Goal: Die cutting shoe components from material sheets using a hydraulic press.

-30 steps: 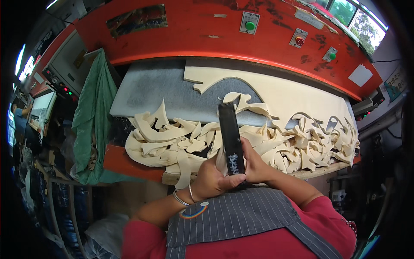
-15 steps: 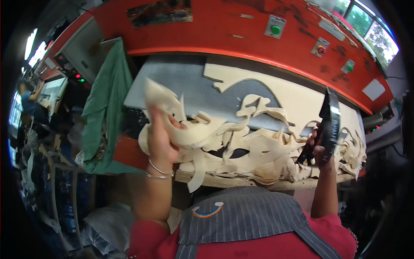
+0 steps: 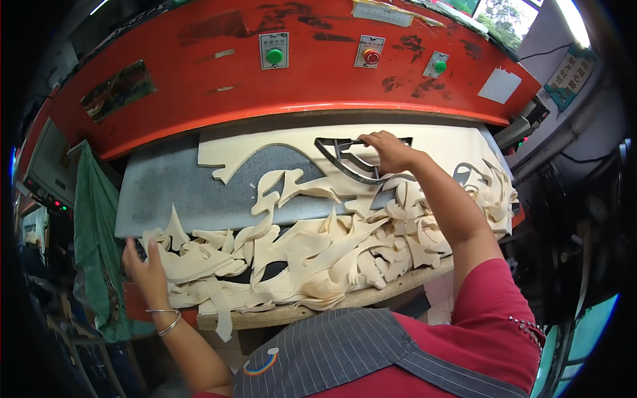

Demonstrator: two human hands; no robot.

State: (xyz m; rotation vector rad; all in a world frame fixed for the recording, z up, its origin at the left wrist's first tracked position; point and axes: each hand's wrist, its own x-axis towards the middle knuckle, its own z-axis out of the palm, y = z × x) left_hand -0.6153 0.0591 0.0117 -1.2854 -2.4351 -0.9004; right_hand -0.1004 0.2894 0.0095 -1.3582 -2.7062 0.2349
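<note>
My right hand (image 3: pixel 391 154) grips the top edge of a black metal cutting die (image 3: pixel 358 174), a curved frame with cross bars. The die rests on or just over a cream sheet (image 3: pixel 265 140) of foam-like material, beside a curved cut-out in the sheet. At the far left, my left hand (image 3: pixel 146 268) is open, thumb and fingers apart, and holds nothing that I can see. Beside it lies a thick heap of cream offcuts (image 3: pixel 318 249), curved and pointed strips piled along the near side of the grey metal bed (image 3: pixel 166 189).
A red machine beam (image 3: pixel 232 86) spans the back, with green buttons (image 3: pixel 274 56) and a red button (image 3: pixel 371 56). Green cloth (image 3: pixel 96 239) hangs at the left. A wooden edge (image 3: pixel 279 317) runs along the front, near my striped apron (image 3: pixel 338 345).
My left hand has let go of the offcuts it held and come down at the heap's left end. My right hand has carried the die forward onto the sheet. The view has swung right.
</note>
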